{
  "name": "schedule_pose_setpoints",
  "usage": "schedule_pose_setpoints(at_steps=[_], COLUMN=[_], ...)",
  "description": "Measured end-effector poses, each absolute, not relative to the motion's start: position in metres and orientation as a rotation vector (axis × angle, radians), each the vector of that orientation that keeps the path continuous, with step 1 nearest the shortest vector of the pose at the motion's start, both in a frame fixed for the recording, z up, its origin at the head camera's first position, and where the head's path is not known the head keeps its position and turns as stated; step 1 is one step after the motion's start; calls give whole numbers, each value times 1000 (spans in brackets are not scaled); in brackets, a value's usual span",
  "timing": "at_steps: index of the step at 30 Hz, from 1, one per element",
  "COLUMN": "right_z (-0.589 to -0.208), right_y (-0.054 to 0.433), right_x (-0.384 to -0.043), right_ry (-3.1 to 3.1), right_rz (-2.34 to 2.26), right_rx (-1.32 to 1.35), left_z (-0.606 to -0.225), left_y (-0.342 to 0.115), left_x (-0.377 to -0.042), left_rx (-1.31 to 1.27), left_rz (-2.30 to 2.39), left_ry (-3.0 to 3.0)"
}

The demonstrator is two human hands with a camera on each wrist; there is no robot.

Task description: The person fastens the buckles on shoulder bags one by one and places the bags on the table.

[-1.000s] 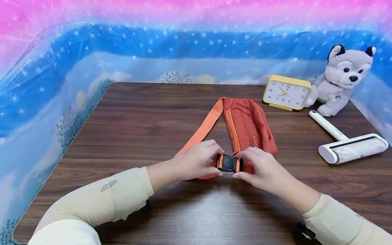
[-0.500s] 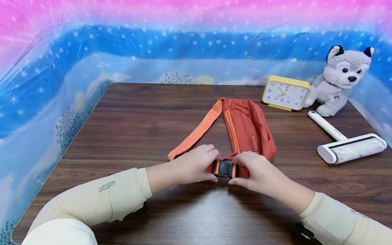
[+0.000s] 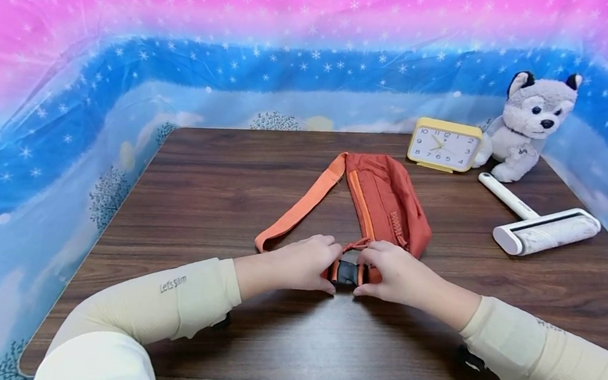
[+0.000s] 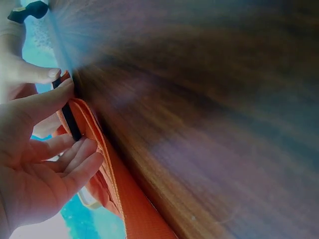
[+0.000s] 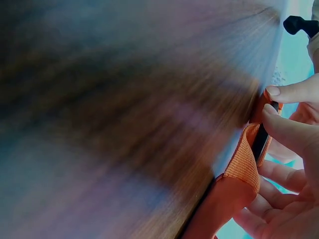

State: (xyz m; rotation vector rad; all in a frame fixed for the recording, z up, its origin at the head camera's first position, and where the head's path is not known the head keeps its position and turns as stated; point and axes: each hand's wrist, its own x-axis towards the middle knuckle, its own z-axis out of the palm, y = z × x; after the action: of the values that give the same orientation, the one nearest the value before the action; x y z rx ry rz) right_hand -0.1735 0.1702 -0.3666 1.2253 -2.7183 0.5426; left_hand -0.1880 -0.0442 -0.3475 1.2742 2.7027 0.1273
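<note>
A rust-red waist bag (image 3: 389, 203) with an orange zip lies on the table, its orange strap (image 3: 302, 205) looping out to the left. Its black side-release buckle (image 3: 348, 273) sits near the bag's front end, both halves joined as far as I can see. My left hand (image 3: 303, 262) pinches the buckle's left end between thumb and fingers. On the opposite end, my right hand (image 3: 397, 273) pinches it the same way. In the left wrist view the buckle (image 4: 71, 117) appears edge-on, with orange webbing (image 4: 107, 149) below. The right wrist view shows folded webbing (image 5: 244, 154) beside the right fingers.
Behind the bag stands a yellow alarm clock (image 3: 445, 145), with a grey plush husky (image 3: 532, 125) to its right. A white lint roller (image 3: 545, 226) lies at the right of the dark wooden table (image 3: 218, 176). Patterned cloth (image 3: 292, 74) hangs behind.
Both hands have moved the buckle toward the table's front edge, slightly left. The strap's loop has shifted a little left and more of it shows. The bag's body stays nearly in place.
</note>
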Motion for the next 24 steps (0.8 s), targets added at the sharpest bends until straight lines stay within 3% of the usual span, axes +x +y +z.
schedule_pose_setpoints(at_steps=[24], right_z=[-366], right_y=[154], right_x=[-182], right_ry=[-2699], right_rz=[328], right_rx=[1324], left_z=[-356], left_y=[-49], left_x=[-187], left_rx=[1168], left_rz=[89], left_ry=[2688])
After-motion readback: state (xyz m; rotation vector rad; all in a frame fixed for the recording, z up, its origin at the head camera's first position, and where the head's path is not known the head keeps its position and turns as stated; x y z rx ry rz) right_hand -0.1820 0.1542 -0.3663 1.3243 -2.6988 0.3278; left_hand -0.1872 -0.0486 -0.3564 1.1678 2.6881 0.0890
